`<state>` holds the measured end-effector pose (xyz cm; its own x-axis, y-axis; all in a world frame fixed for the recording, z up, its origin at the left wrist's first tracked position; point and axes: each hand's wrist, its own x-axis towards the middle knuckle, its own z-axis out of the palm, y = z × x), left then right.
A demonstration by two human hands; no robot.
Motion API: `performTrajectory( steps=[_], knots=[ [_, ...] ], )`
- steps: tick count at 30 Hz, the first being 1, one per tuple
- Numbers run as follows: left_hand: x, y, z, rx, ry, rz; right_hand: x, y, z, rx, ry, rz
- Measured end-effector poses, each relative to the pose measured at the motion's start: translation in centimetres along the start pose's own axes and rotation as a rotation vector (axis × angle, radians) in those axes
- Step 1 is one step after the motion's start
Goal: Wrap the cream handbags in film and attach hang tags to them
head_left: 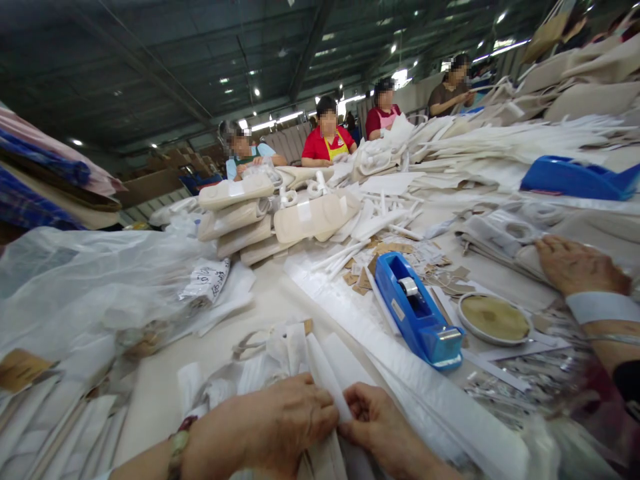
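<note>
My left hand [273,420], with a beaded bracelet at the wrist, lies palm down with its fingers curled over a narrow white folded sheet [325,373]. My right hand [377,423] pinches the same sheet's edge between thumb and fingers, close beside the left. Whether the sheet is paper or plastic I cannot tell. A beige piece [324,457] shows below the hands. Just beyond the left hand lies a pale bundle [287,347] with a strap and a small brown tag. Past the right hand stands a blue tape dispenser [415,313].
A co-worker's hand [583,267] rests on folded beige fabric [495,233] at right. Nearby are a round dish [495,318], brown tags [363,280] and another blue dispenser [575,179]. Stacked beige bundles [235,220] and plastic bags [100,280] lie leftward. Several people sit across the table.
</note>
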<state>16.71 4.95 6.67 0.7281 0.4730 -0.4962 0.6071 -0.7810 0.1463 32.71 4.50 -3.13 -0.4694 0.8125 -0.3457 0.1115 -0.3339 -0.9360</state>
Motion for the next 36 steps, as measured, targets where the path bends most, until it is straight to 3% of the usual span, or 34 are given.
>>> performTrajectory(
  steps=[3,10,16,19,22,25,28,36],
  knots=[
    [0.0,0.3,-0.5,0.056,-0.075,0.018,0.1,0.2,-0.1,-0.006,-0.008,0.009],
    [2.5,-0.8,-0.4,0.112,-0.103,0.099,0.3,-0.1,-0.7,-0.177,0.058,-0.011],
    [2.6,-0.8,-0.2,0.107,-0.099,0.125,-1.2,-1.1,-3.3,-0.200,0.063,0.009],
    [2.2,-0.8,-0.1,0.111,-0.059,0.114,-2.8,-1.5,-4.5,-0.480,0.193,-0.195],
    [2.0,-0.9,-0.1,0.100,-0.083,0.094,-3.9,-0.7,-3.7,-0.921,0.364,-0.476],
    [1.9,-1.0,0.0,0.047,-0.079,0.070,-3.9,0.9,-1.3,-1.190,0.417,-0.500],
    [1.8,-1.0,0.2,0.005,-0.032,0.087,-3.3,2.2,0.1,-1.194,0.385,-0.448],
    [2.2,-0.7,0.2,0.051,-0.099,0.053,-1.6,4.5,-1.4,-1.138,0.491,-0.502]
  ],
)
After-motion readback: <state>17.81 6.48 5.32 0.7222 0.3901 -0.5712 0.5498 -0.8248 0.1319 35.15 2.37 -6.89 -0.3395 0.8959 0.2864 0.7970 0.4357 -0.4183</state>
